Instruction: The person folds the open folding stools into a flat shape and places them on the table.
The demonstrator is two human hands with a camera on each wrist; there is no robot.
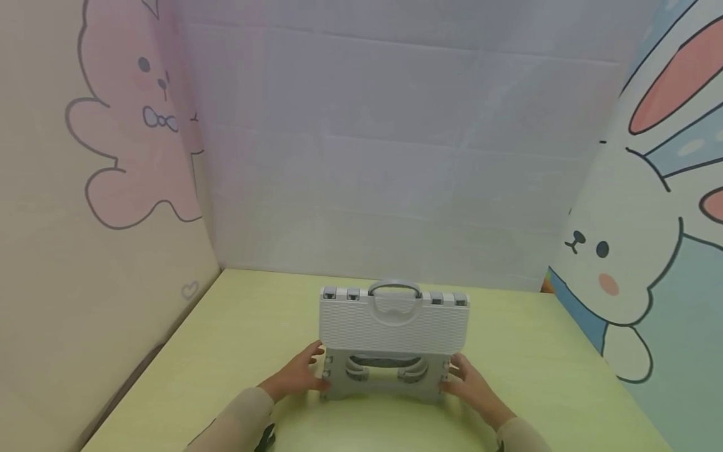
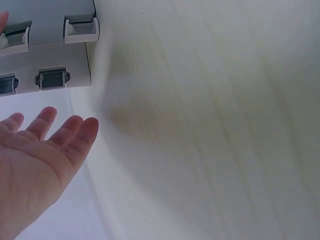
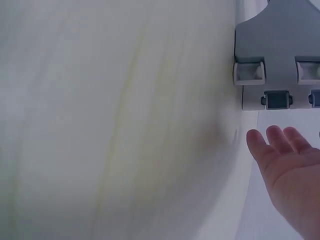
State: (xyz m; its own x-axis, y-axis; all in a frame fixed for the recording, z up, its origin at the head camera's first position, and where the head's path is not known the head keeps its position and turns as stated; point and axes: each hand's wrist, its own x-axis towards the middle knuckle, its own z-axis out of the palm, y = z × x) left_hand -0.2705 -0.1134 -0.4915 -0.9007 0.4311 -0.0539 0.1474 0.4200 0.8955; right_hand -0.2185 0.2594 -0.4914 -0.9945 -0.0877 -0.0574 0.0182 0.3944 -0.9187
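Note:
A white and grey folding stool (image 1: 393,323) stands on the table between my hands. Its upper panel has a woven texture and a grey carry handle (image 1: 395,286) along the top edge. Below it, the grey leg panel (image 1: 384,389) has curved cut-outs. My left hand (image 1: 299,375) is at the panel's left side, thumb at its edge and fingers extended. On the opposite side is my right hand (image 1: 470,384), its thumb near the right edge. Both wrist views show relaxed fingers apart from the hinged edges (image 2: 52,78). Whether the thumbs press the panel is hard to tell.
The pale yellow table (image 1: 254,314) extends around the stool. A plain whitish sheet (image 1: 361,157) hangs behind it. Side walls carry cartoon prints, a pink animal (image 1: 132,144) on the left and a white rabbit (image 1: 627,270) on the right.

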